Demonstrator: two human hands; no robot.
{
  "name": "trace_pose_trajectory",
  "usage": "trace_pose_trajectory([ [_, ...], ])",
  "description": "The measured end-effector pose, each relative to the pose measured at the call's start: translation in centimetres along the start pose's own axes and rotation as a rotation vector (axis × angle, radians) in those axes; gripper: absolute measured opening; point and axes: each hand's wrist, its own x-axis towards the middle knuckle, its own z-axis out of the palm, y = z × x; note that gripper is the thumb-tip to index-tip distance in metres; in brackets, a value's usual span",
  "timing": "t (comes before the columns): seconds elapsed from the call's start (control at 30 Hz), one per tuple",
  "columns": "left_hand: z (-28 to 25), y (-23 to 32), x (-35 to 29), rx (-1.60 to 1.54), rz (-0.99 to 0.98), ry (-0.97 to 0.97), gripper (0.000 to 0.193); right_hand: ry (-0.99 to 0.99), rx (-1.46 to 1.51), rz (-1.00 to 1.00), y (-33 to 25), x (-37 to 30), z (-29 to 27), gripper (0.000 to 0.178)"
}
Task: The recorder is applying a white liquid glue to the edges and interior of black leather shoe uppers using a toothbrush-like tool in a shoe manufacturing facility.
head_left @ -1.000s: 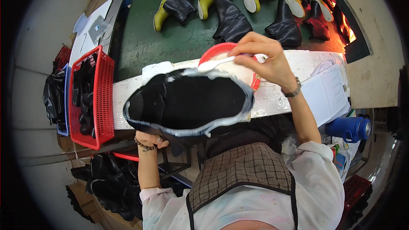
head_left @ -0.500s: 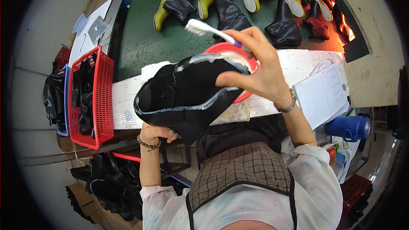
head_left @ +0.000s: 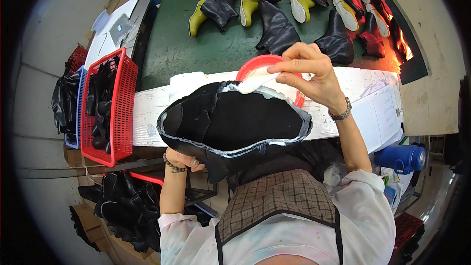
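The left hand [head_left: 182, 160] supports a black boot [head_left: 250, 120] from below, over the near edge of the counter [head_left: 146, 113] (that grip is mostly hidden, so I cannot tell how far it closes), while the right hand [head_left: 313, 72] has its grip pinching a white toothbrush [head_left: 259, 82] at the boot's white-smeared far edge, near a red bowl [head_left: 255, 62]. Counter surface separates boot from red basket [head_left: 123, 105] on the left; an open notebook [head_left: 377, 120] on the right carries handwriting too small to read.
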Motion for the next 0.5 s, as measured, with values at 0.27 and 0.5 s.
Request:
trace_pose_trajectory([
  [0.27, 0.3, 0.3, -0.3, 0.075, -0.116, 0.228, 0.077, 0.037, 0.005, -0.020, -0.4, 0.6, 0.3, 0.025],
  [0.5, 2.1, 0.6, 0.2, 0.061, -0.077, 0.312, 0.069, -0.027, -0.056, 0.074, 1.1, -0.9, -0.1, 0.023],
])
